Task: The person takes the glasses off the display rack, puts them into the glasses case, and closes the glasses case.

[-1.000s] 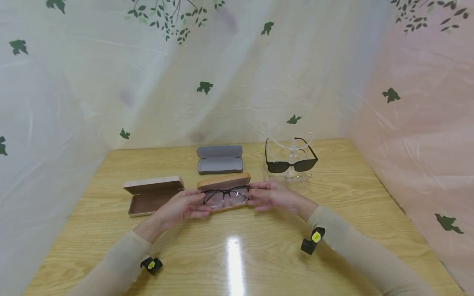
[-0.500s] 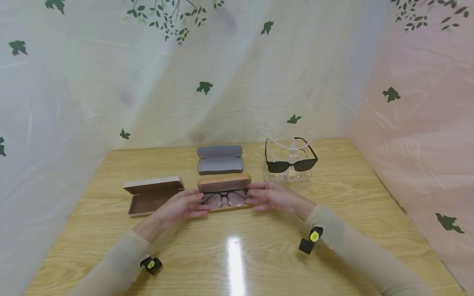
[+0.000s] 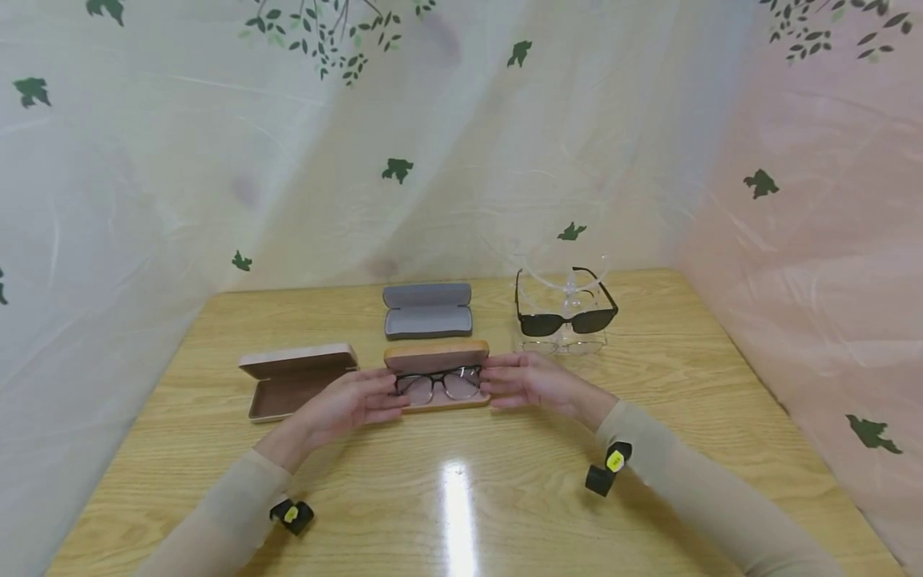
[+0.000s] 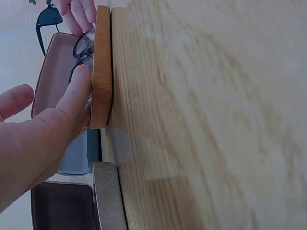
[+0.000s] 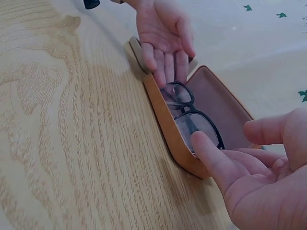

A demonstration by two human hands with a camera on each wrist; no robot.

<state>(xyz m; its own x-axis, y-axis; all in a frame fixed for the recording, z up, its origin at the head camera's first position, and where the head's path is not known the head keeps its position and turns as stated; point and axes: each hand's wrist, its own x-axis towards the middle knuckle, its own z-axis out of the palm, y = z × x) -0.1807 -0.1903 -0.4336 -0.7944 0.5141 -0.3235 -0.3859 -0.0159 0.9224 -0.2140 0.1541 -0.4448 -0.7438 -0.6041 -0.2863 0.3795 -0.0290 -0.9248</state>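
Note:
Black-topped eyeglasses with clear lenses point(image 3: 436, 377) lie in an orange-brown glasses case point(image 3: 447, 407), whose lid is raised behind them. My left hand point(image 3: 349, 405) is at the case's left end, fingers extended, tips at the glasses' edge. At the opposite end, my right hand point(image 3: 539, 381) has its fingertips by the frame, the thumb held apart. In the right wrist view, the black bridge point(image 5: 186, 109) shows between both hands, and neither hand's fingers curl round the glasses. The hands partly cover the outer ends of the frame.
A beige case point(image 3: 299, 353) with brown lining stands open at left, near my left hand. Behind is an open grey case point(image 3: 429, 322). At back right, a clear display stand point(image 3: 572, 300) bears dark sunglasses point(image 3: 544, 324) above thin-framed glasses point(image 3: 582, 348).
The orange-brown case has turned slightly, its front edge now straighter across the table. The glasses have shifted slightly within it. Both hands stay at its ends.

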